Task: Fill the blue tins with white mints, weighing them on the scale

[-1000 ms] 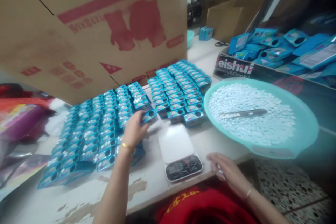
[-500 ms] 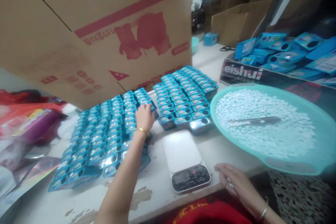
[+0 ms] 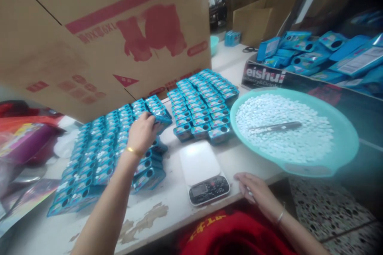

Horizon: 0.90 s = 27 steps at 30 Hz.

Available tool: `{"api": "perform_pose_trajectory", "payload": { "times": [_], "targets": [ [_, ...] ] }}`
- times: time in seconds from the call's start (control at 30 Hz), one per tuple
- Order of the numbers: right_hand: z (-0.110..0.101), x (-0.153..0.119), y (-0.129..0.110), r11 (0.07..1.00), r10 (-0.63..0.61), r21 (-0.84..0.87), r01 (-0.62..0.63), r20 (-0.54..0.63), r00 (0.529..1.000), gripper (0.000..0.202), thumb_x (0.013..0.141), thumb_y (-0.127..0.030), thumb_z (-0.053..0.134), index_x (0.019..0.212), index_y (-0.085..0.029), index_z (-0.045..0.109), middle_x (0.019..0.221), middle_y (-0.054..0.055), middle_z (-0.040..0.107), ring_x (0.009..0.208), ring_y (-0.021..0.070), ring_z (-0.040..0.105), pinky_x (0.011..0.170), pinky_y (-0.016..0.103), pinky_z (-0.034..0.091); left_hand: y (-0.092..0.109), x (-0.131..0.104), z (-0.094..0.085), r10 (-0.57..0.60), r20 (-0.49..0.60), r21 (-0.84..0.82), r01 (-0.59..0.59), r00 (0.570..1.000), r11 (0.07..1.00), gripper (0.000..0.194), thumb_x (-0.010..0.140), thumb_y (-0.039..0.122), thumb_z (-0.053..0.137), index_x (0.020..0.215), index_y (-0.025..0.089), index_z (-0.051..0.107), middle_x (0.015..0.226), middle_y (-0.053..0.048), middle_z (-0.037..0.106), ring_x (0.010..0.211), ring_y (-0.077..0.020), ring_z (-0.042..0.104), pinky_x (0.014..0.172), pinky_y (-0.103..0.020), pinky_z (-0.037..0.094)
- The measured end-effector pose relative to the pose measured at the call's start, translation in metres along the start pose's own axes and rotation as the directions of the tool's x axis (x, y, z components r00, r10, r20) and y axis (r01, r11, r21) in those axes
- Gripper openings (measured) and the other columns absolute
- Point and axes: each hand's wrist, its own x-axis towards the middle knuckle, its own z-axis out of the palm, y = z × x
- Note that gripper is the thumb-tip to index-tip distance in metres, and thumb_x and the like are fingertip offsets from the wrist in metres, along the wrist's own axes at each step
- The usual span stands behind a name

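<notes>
The left hand (image 3: pixel 143 131) has its fingers on a blue box (image 3: pixel 163 119) at the right edge of the left block (image 3: pixel 103 143); whether they clamp it or merely rest there, I cannot tell. The right hand's (image 3: pixel 254 191) fingers curl together around what look like white tablets (image 3: pixel 250 193), just beside the scale (image 3: pixel 199 163), which sits on the desk (image 3: pixel 170 191) between both hands. Beyond the right fingers, a green basin (image 3: pixel 350 139) holds plenty more tablets. The work seems only partly done: many boxes already stand in rows, some left of the left fingers bearing tablets on top, while the right block (image 3: pixel 202 105), right of those fingers, shows none that I can make out. More boxes lie jumbled in a carton (image 3: pixel 248 77) past the basin.
</notes>
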Motion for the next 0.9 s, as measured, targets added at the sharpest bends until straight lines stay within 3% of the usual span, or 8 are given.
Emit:
{"api": "perform_pose_trajectory", "payload": {
  "times": [0.1, 0.17, 0.33, 0.5, 0.6, 0.7, 0.8, 0.9],
  "targets": [
    [0.000, 0.000, -0.002, 1.000, -0.008, 0.008, 0.008, -0.003, 1.000, 0.041, 0.069, -0.052, 0.067, 0.082, -0.014, 0.063, 0.050, -0.004, 0.049, 0.038, 0.0029, 0.028, 0.040, 0.019, 0.014, 0.028, -0.027, -0.030, 0.104, 0.027, -0.115, -0.100, 0.994, 0.988, 0.024, 0.089, 0.037, 0.042, 0.077, 0.020, 0.055, 0.102, -0.007, 0.056, 0.082, -0.0187, 0.056, 0.069, -0.029, 0.043],
    [-0.001, 0.000, -0.001, 1.000, -0.019, 0.009, 0.019, 0.000, 1.000, 0.039, 0.071, -0.050, 0.067, 0.084, -0.013, 0.062, 0.051, -0.004, 0.049, 0.038, 0.0026, 0.028, 0.040, 0.019, 0.014, 0.053, -0.041, -0.034, 0.199, 0.086, -0.182, -0.181, 0.976, 0.966, 0.022, 0.089, 0.035, 0.043, 0.077, 0.020, 0.053, 0.098, -0.006, 0.056, 0.081, -0.0176, 0.056, 0.067, -0.028, 0.043],
    [-0.002, -0.001, 0.000, 0.999, -0.046, 0.019, 0.046, 0.017, 0.999, 0.037, 0.075, -0.047, 0.065, 0.084, -0.012, 0.062, 0.050, -0.005, 0.048, 0.037, 0.0022, 0.029, 0.039, 0.018, 0.013, 0.108, -0.055, -0.010, 0.361, 0.224, -0.285, -0.293, 0.905, 0.913, 0.013, 0.089, 0.032, 0.047, 0.085, 0.020, 0.052, 0.087, -0.005, 0.057, 0.075, -0.0170, 0.056, 0.064, -0.028, 0.043],
    [-0.003, -0.001, -0.003, 0.993, -0.012, 0.117, 0.009, 0.022, 1.000, 0.029, 0.073, -0.038, 0.069, 0.083, -0.012, 0.063, 0.051, -0.004, 0.050, 0.036, 0.0017, 0.030, 0.037, 0.017, 0.014, 0.115, -0.054, -0.003, 0.382, 0.196, -0.357, -0.297, 0.903, 0.886, 0.022, 0.084, 0.033, 0.057, 0.101, 0.020, 0.052, 0.096, -0.006, 0.061, 0.086, -0.0203, 0.059, 0.074, -0.031, 0.046],
    [-0.009, -0.002, -0.011, 0.927, 0.089, 0.356, -0.115, 0.088, 0.992, 0.015, 0.071, -0.023, 0.069, 0.078, -0.013, 0.062, 0.052, -0.005, 0.048, 0.038, 0.0020, 0.030, 0.034, 0.015, 0.017, 0.099, -0.062, -0.011, 0.276, 0.053, -0.431, -0.227, 0.960, 0.873, 0.033, 0.084, 0.040, 0.057, 0.109, 0.020, 0.052, 0.106, -0.007, 0.062, 0.096, -0.0219, 0.059, 0.083, -0.035, 0.047],
    [-0.013, -0.006, -0.019, 0.848, 0.166, 0.487, -0.207, 0.127, 0.978, 0.003, 0.073, -0.015, 0.062, 0.075, -0.015, 0.059, 0.059, -0.002, 0.050, 0.045, 0.0047, 0.041, 0.034, 0.013, 0.028, 0.079, -0.081, -0.015, 0.025, -0.043, -0.553, -0.045, 0.999, 0.832, 0.026, 0.087, 0.041, 0.054, 0.101, 0.019, 0.057, 0.096, -0.005, 0.065, 0.087, -0.0176, 0.062, 0.081, -0.032, 0.049],
    [-0.009, -0.013, -0.022, 0.794, 0.206, 0.568, -0.218, 0.087, 0.975, 0.007, 0.077, -0.011, 0.055, 0.075, -0.016, 0.060, 0.072, 0.003, 0.057, 0.064, 0.0090, 0.058, 0.048, 0.015, 0.047, 0.065, -0.107, -0.010, -0.205, -0.042, -0.655, 0.128, 0.978, 0.745, 0.023, 0.085, 0.041, 0.055, 0.092, 0.019, 0.060, 0.086, -0.002, 0.066, 0.075, -0.0134, 0.061, 0.075, -0.028, 0.050],
    [0.001, -0.019, -0.022, 0.730, 0.257, 0.647, -0.219, 0.037, 0.966, 0.013, 0.081, -0.008, 0.051, 0.076, -0.015, 0.062, 0.082, 0.007, 0.062, 0.078, 0.0121, 0.063, 0.065, 0.019, 0.055, 0.059, -0.131, 0.003, -0.338, 0.021, -0.691, 0.258, 0.941, 0.675, 0.023, 0.083, 0.041, 0.058, 0.089, 0.019, 0.062, 0.081, -0.001, 0.065, 0.070, -0.0124, 0.060, 0.072, -0.027, 0.050]
  ]
}}
